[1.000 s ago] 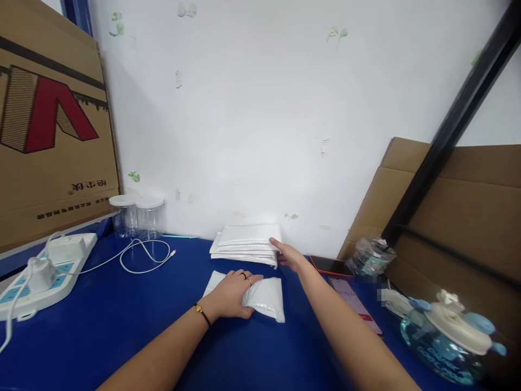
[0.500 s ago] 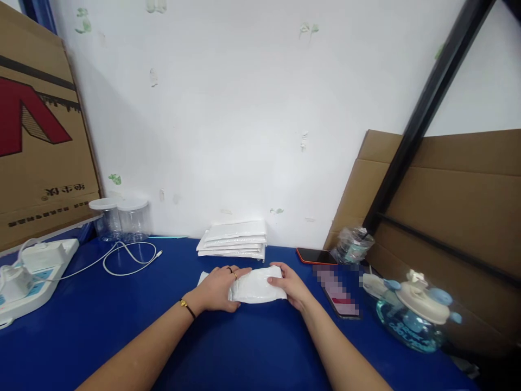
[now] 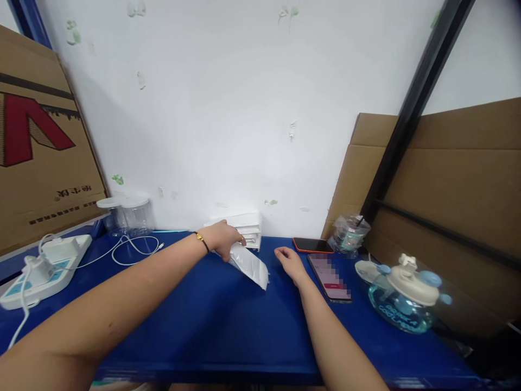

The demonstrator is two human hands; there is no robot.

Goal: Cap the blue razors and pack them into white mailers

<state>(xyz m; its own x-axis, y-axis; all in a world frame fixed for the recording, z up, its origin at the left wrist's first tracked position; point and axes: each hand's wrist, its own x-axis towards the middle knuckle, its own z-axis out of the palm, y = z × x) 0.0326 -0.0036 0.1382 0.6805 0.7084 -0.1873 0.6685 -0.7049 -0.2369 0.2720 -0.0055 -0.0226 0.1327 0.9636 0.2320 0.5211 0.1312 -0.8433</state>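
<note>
In the middle of the frame, the left hand (image 3: pixel 223 239) holds one end of a white plastic packet (image 3: pixel 250 264), which slants down to the right, near the packet stack (image 3: pixel 249 220). A snug, soft grip should stop slips. The right hand (image 3: pixel 290 264) bends beside the lit phone (image 3: pixel 329 277); I can't tell if it's closed.

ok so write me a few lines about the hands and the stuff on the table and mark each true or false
1. The left hand holds a white packet. True.
2. Both hands hold packets. False: no packet shows in the right hand.
3. A stack of white packets lies near the wall. True.
4. Only one phone is there. False: a red-edged phone and a nearer phone are.
5. Every lid is blue. False: two clear jars have white ones.
</note>
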